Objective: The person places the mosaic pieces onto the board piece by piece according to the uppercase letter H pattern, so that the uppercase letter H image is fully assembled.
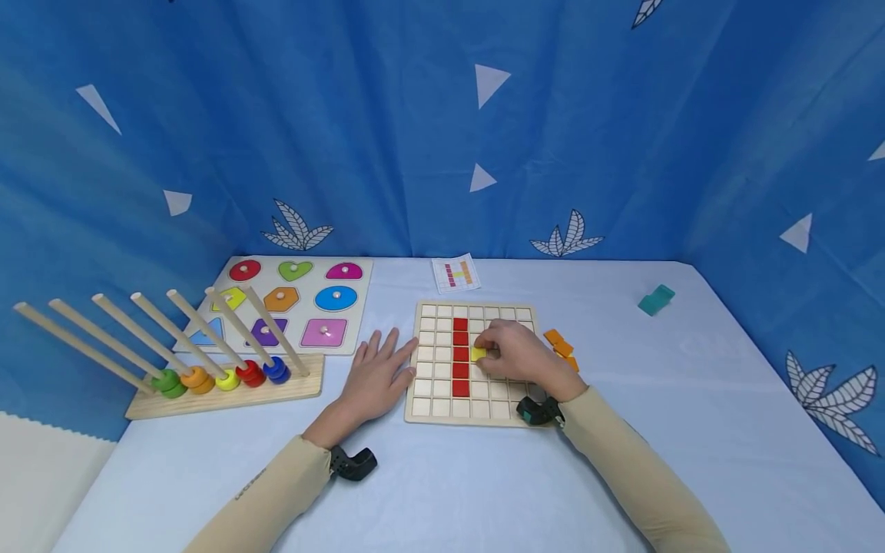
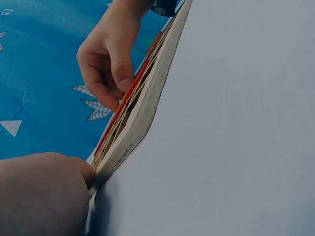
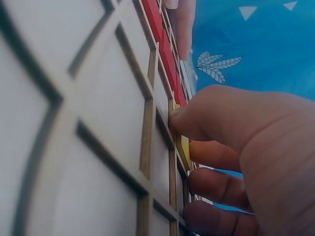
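A wooden grid board [image 1: 432,418] lies flat on the table, with several red square tiles [image 1: 460,370] in one column. Just right of that column, my right hand [image 1: 515,352] pinches a yellow square tile [image 1: 478,354] between thumb and fingers, low over the grid. In the right wrist view, the yellow tile [image 3: 185,150] shows beside the thumb, partly hidden by the fingers. My left hand [image 1: 376,376] lies with spread fingers at the board's left edge, fingertips touching or nearly touching it. Loose orange tiles [image 1: 558,342] lie by the board's right edge, partly behind my right wrist.
Behind the board lies a small pattern card [image 1: 456,273]. At the left stand a peg stacker [image 1: 304,375] with coloured rings and a knobbed shape puzzle [image 1: 359,307]. A teal piece [image 1: 656,299] lies at the far right. Blue curtains [image 1: 415,138] enclose the table.
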A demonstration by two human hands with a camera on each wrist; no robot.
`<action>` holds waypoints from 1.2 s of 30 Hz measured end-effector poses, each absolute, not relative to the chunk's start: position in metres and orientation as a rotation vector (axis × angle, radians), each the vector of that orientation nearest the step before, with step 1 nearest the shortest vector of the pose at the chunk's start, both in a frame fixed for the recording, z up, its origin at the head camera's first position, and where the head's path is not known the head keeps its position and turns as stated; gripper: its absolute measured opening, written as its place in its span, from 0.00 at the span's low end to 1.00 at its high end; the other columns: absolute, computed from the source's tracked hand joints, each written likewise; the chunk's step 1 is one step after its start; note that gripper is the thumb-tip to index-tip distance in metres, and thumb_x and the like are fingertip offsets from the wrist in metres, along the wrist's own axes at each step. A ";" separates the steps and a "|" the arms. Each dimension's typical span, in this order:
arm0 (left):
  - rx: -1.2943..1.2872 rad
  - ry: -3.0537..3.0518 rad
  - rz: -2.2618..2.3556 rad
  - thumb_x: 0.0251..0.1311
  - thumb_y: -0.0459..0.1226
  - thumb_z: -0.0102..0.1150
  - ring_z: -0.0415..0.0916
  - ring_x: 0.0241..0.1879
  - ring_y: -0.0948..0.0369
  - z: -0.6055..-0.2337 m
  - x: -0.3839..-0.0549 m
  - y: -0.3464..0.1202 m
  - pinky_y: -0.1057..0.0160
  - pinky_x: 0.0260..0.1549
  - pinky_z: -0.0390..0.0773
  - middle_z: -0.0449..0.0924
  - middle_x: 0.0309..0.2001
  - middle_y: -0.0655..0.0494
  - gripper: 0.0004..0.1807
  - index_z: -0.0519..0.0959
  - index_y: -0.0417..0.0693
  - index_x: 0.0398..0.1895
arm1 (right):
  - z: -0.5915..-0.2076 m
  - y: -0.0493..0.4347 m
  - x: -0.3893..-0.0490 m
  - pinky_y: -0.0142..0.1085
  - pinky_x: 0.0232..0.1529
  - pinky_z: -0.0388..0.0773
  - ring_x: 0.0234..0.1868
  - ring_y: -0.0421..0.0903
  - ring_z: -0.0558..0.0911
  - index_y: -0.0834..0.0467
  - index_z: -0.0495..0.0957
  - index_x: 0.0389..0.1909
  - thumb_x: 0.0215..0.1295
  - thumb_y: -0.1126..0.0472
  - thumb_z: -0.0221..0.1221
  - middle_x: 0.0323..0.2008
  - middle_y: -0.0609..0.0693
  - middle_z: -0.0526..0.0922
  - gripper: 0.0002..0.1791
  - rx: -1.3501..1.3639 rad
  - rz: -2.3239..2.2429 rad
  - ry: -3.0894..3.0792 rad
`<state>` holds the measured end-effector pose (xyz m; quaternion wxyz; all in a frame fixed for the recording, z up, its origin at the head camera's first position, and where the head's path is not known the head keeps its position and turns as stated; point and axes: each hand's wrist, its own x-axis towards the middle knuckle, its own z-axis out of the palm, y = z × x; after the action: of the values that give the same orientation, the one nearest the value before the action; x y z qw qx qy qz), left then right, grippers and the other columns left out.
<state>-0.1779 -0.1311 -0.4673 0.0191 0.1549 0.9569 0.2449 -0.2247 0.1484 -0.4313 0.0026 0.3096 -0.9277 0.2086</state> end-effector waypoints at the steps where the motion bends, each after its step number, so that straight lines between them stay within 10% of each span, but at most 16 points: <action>1: 0.481 2.971 0.760 0.74 0.48 0.48 0.38 0.82 0.36 -0.467 -0.178 -0.132 0.32 0.77 0.41 0.51 0.81 0.39 0.31 0.65 0.52 0.78 | -0.431 0.148 -0.225 0.31 0.35 0.73 0.30 0.37 0.72 0.57 0.88 0.40 0.58 0.59 0.70 0.31 0.45 0.81 0.10 0.972 0.656 -2.911; 36: 0.473 2.973 0.756 0.74 0.49 0.49 0.38 0.82 0.36 -0.466 -0.177 -0.131 0.32 0.77 0.41 0.52 0.81 0.39 0.31 0.65 0.54 0.77 | -0.428 0.144 -0.220 0.33 0.38 0.76 0.32 0.38 0.73 0.57 0.89 0.41 0.58 0.61 0.68 0.34 0.46 0.84 0.10 0.949 0.661 -2.926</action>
<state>-0.1767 -0.1308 -0.4655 0.0188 0.1523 0.9577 0.2436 -0.2204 0.1444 -0.4282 -0.0023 0.3015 -0.9300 0.2101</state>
